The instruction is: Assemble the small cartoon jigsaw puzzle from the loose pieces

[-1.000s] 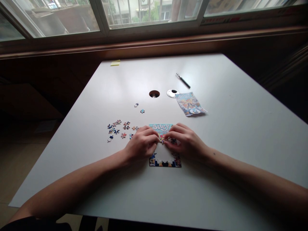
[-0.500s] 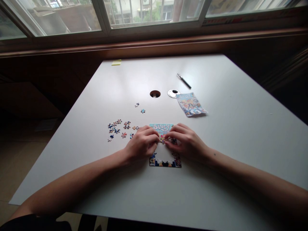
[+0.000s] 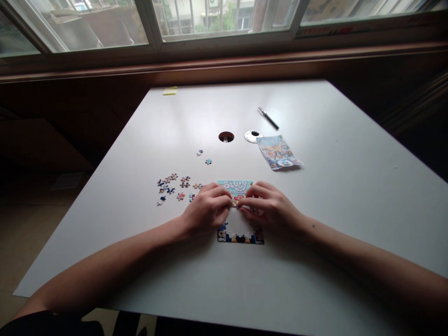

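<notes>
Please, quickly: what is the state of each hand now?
Left hand: curled at the jigsaw puzzle; whether it grips anything cannot be told.
Right hand: partly curled over the puzzle; its grip cannot be told either.

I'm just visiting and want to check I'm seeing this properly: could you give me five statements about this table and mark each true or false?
1. The left hand and right hand are both at the partly assembled jigsaw puzzle. True.
2. The loose puzzle pieces lie to the right of the puzzle. False: they lie to its left.
3. The puzzle's middle is completely filled. False: a white gap shows inside its border.
4. The black pen lies farther from the person than the printed picture sheet. True.
5. The yellow sticky note is on the picture sheet. False: it is by the table's far left corner.
</notes>
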Demonstrator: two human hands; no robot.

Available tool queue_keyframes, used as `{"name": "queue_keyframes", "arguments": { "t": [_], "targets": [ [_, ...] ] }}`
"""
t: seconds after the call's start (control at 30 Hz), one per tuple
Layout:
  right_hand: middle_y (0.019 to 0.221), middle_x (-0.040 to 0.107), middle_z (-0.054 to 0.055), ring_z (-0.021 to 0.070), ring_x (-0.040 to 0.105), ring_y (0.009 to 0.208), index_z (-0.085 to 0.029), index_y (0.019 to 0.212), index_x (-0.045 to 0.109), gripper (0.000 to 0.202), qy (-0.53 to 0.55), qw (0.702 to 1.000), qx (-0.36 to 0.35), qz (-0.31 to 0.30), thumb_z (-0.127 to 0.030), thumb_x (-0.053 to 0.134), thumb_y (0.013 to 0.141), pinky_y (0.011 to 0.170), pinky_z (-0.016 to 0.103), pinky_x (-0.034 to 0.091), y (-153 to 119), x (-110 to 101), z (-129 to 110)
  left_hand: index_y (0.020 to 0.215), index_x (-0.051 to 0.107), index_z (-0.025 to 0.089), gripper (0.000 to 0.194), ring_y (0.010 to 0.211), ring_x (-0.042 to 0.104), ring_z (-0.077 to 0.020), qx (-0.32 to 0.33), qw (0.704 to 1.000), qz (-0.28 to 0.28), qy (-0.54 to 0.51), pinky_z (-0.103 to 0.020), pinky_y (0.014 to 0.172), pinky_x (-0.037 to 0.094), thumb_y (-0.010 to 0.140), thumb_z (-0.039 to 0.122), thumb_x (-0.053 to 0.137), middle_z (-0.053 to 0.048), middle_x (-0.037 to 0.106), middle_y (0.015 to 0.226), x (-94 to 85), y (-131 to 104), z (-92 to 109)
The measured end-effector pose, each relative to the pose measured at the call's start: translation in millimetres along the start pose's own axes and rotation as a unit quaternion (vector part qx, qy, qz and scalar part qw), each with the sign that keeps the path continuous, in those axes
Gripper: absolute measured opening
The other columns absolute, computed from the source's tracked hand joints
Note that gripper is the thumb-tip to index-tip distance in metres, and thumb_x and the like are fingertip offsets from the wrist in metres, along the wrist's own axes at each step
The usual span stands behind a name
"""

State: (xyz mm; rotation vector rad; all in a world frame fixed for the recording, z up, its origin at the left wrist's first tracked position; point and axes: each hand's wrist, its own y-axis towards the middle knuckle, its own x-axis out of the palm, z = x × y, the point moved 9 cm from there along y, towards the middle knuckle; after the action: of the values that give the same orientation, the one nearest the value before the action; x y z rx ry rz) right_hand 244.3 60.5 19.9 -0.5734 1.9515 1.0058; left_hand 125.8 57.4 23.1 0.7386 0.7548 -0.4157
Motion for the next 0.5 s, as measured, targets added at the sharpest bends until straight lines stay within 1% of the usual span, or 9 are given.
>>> {"name": "queue_keyframes", "arguments": {
  "t": [0.13,0.33,0.43,0.5],
  "targets": [
    [0.087,0.065,0.005,0.0187,0.052,0.081,-0.024,0.100,0.072,0.014,-0.027,1.000,-0.007,-0.006,-0.024,0.064,0.089,0.074,0.036,0.044,-0.1,0.4,-0.5,0.084,0.065,0.017,0.014,0.092,0.055,-0.0183,0.001,1.000,-0.001,0.004,-0.035,0.087,0.048,0.086,0.008,0.054,-0.005,0.067,0.093,0.5,-0.3,0.1],
    [0.088,0.065,0.006,0.0189,0.053,0.082,-0.023,0.103,0.070,0.016,-0.031,0.999,-0.013,-0.010,-0.022,0.063,0.089,0.076,0.036,0.043,-0.9,0.0,-1.8,0.096,0.069,0.020,0.017,0.092,0.055,-0.0183,0.010,1.000,-0.003,0.027,-0.035,0.086,0.047,0.089,0.012,0.055,-0.004,0.067,0.095,1.0,-0.9,0.5],
    [0.089,0.065,0.006,0.0188,0.053,0.082,-0.022,0.105,0.070,0.018,-0.024,1.000,-0.017,0.003,-0.019,0.062,0.089,0.076,0.036,0.043,-1.7,-2.3,-1.6,0.095,0.070,0.022,0.015,0.093,0.055,-0.0183,0.017,0.998,-0.016,0.058,-0.035,0.086,0.046,0.092,0.017,0.056,-0.004,0.067,0.097,2.4,-1.2,1.6],
    [0.090,0.064,0.007,0.0191,0.052,0.082,-0.022,0.106,0.070,0.020,-0.023,0.999,-0.018,0.014,-0.018,0.061,0.088,0.077,0.036,0.043,-2.4,-4.1,-0.8,0.096,0.069,0.022,0.015,0.094,0.055,-0.0187,0.025,0.995,-0.036,0.090,-0.035,0.085,0.045,0.094,0.018,0.054,-0.004,0.067,0.098,4.2,-1.6,4.1]
  ]
}}
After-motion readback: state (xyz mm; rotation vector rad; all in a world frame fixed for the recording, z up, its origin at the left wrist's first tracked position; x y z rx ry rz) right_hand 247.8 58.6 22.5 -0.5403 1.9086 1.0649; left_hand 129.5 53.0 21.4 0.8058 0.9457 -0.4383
